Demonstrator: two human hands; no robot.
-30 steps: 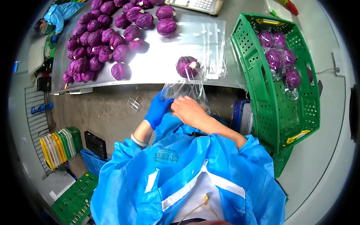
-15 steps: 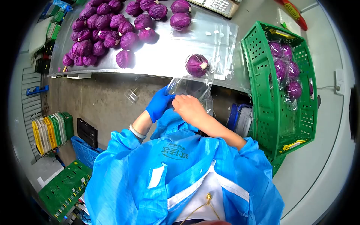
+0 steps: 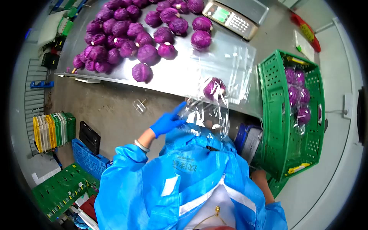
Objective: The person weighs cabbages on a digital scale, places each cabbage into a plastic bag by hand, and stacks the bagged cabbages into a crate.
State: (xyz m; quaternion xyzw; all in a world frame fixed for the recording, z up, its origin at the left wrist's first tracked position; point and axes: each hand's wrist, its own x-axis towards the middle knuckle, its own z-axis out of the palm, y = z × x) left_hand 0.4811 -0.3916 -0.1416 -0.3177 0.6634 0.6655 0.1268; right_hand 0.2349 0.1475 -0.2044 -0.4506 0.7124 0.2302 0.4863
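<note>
Outward from the grip, the gloved left hand [image 3: 168,122] has its index finger stretched away from the thumb, apart rather than pinched, with the fingertip at the near edge of a clear bag [image 3: 199,115]; whether it touches the film I cannot tell. The bare right hand [image 3: 259,175] is low beside the green crate [image 3: 285,153], its fingers hidden, so I cannot tell if they are closed on anything.

The bag hangs off the front of the metal surface [image 3: 168,89], and a purple cabbage [image 3: 214,88] sits at that edge, glossy film over part of it; how far it is inside is unclear. Flat clear bags [image 3: 239,73] lie just beyond, loose cabbages [image 3: 147,54] are massed to the left, and wrapped cabbages [image 3: 303,115] rest in the crate.

The step in hand looks like managing the bag at the cabbage; a next move on it would call for control of the thin edge while the cabbage stays steady.

Against the earlier frame, the right hand has left the bag for the side, and the left has opened from its hold there.
</note>
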